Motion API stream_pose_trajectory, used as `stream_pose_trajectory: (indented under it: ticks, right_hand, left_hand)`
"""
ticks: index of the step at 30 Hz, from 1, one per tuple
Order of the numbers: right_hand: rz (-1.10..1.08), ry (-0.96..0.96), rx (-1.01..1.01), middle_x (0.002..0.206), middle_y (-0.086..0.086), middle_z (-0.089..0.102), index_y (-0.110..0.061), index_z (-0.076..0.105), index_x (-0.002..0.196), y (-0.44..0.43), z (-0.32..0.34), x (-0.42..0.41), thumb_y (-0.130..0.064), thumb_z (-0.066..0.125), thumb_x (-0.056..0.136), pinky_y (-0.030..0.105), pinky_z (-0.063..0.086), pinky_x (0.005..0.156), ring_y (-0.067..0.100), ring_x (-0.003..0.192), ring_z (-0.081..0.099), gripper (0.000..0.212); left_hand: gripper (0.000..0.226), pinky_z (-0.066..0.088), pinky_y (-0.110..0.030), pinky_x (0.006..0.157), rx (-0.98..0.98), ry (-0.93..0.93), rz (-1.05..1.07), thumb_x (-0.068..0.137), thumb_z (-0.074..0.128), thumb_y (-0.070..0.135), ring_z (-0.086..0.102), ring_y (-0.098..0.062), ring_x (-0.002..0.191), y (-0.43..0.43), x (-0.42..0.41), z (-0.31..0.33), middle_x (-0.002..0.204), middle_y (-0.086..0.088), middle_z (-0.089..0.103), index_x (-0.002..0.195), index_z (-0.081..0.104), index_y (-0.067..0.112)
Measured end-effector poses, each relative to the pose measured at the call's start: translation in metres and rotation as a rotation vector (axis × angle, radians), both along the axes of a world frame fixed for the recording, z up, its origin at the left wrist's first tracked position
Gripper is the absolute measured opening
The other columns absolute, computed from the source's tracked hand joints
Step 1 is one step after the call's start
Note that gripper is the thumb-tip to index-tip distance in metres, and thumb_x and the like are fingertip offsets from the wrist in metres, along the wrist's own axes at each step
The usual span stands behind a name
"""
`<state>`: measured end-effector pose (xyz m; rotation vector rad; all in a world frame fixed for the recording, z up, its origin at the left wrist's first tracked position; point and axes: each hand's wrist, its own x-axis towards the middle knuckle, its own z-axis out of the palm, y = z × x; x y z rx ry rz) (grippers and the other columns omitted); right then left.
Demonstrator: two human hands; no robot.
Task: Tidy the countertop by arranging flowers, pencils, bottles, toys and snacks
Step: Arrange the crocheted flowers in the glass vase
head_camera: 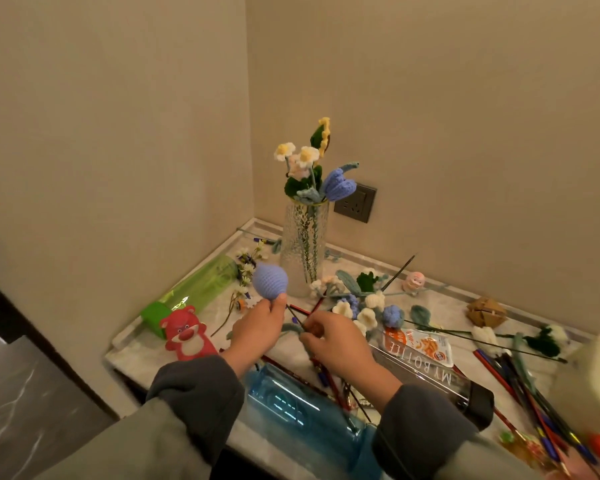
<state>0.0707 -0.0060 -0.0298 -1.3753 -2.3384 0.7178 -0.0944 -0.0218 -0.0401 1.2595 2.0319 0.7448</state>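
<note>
While left hand [257,327] pinches blue crochet flower [270,281] above its fingertips, right hand [336,337] pinching its stem

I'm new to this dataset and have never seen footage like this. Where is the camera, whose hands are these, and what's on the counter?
There is no machine here: a person tidies with bare hands, and the single picture comes from a wide-angle camera worn on their head, looking forward and down. The left hand pinches a blue crocheted flower at the base of its bud, above the countertop; the right hand pinches what looks like its thin stem lower down. In the corner stands a glass vase holding crocheted flowers. Lying around are a green bottle, a blue bottle and a clear bottle, all on their sides, a pink bear toy, a snack packet, loose flowers and scattered pencils.
</note>
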Motion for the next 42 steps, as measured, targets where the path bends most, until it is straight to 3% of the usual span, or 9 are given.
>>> stream_pose_trajectory:
  ticks: [5,8,14,19,23,28,31,38,42]
  right_hand:
    - [0.089,-0.036,0.007,0.07,-0.007,0.065,-0.024,0.059,0.09,-0.006,0.01,-0.003,-0.035,0.064,0.086,0.028,0.047,0.059,0.011,0.068,0.062,0.013]
    - [0.1,-0.016,-0.022,0.063,-0.008,0.064,-0.027,0.054,0.085,-0.006,0.013,-0.003,-0.033,0.063,0.087,0.021,0.04,0.053,0.006,0.061,0.061,0.012]
    - [0.099,0.1,-0.154,0.059,-0.006,0.067,-0.03,0.053,0.083,-0.002,0.021,-0.008,-0.027,0.062,0.091,0.034,0.056,0.056,0.015,0.053,0.066,0.012]
    - [0.115,0.214,-0.36,0.077,-0.001,0.073,-0.036,0.06,0.09,0.003,0.021,-0.023,-0.035,0.05,0.096,0.028,0.051,0.044,0.015,0.05,0.066,0.011]
    - [0.014,0.1,-0.296,0.081,-0.003,0.072,-0.028,0.065,0.096,0.014,0.007,-0.03,-0.036,0.043,0.098,0.036,0.058,0.061,0.012,0.062,0.069,0.023]
    - [0.089,-0.189,-0.302,0.113,-0.001,0.067,-0.029,0.059,0.125,0.026,-0.016,-0.034,-0.03,0.052,0.092,0.031,0.054,0.082,0.018,0.097,0.067,0.033]
    - [0.132,-0.257,-0.346,0.121,0.0,0.064,-0.029,0.057,0.129,0.028,-0.026,-0.043,-0.031,0.053,0.091,0.025,0.046,0.083,0.02,0.108,0.063,0.038]
    - [0.003,-0.113,-0.32,0.082,-0.007,0.069,-0.02,0.066,0.095,0.031,-0.033,-0.054,-0.025,0.047,0.093,0.027,0.051,0.061,0.01,0.068,0.065,0.02]
    - [-0.195,0.228,-0.429,0.074,0.001,0.073,-0.016,0.066,0.085,0.025,-0.023,-0.056,-0.025,0.053,0.093,0.028,0.052,0.043,0.018,0.055,0.069,0.018]
  left_hand:
    - [0.041,0.047,-0.041,0.092,0.117,-0.216,0.108,0.1,0.034,0.042,0.064,-0.025,0.094,0.013,0.003,0.015,0.09,0.0,0.072,0.102,0.061,0.011]
    - [0.029,0.049,-0.036,0.077,0.199,-0.3,0.156,0.1,0.039,0.033,0.068,-0.028,0.083,0.02,0.008,0.024,0.069,0.007,0.072,0.103,0.056,0.009]
    - [0.034,0.055,-0.045,0.068,0.311,-0.422,0.208,0.101,0.039,0.021,0.059,-0.024,0.056,0.026,0.009,0.039,0.057,-0.004,0.06,0.095,0.054,-0.009]
    - [0.023,0.053,-0.048,0.066,0.412,-0.508,0.246,0.102,0.037,0.025,0.051,-0.014,0.04,0.026,-0.006,0.041,0.058,-0.002,0.049,0.093,0.044,0.005]
    - [0.029,0.052,-0.041,0.058,0.512,-0.507,0.225,0.101,0.041,0.028,0.052,-0.013,0.04,0.025,-0.024,0.046,0.044,0.005,0.052,0.081,0.053,0.012]
    - [0.035,0.039,-0.011,0.046,0.518,-0.314,0.173,0.1,0.044,0.031,0.049,0.002,0.041,0.028,-0.036,0.044,0.05,0.005,0.056,0.074,0.062,0.017]
    - [0.035,0.043,-0.022,0.055,0.441,-0.277,0.119,0.101,0.042,0.032,0.051,0.001,0.049,0.03,-0.037,0.036,0.06,0.006,0.058,0.073,0.06,0.02]
    - [0.038,0.047,-0.049,0.087,0.376,-0.137,0.085,0.101,0.039,0.022,0.058,-0.03,0.094,0.034,-0.038,0.023,0.09,-0.004,0.061,0.068,0.058,0.024]
    - [0.03,0.038,-0.029,0.091,0.328,-0.22,0.113,0.101,0.036,0.018,0.05,-0.013,0.093,0.03,-0.033,0.024,0.115,-0.008,0.045,0.081,0.059,0.017]
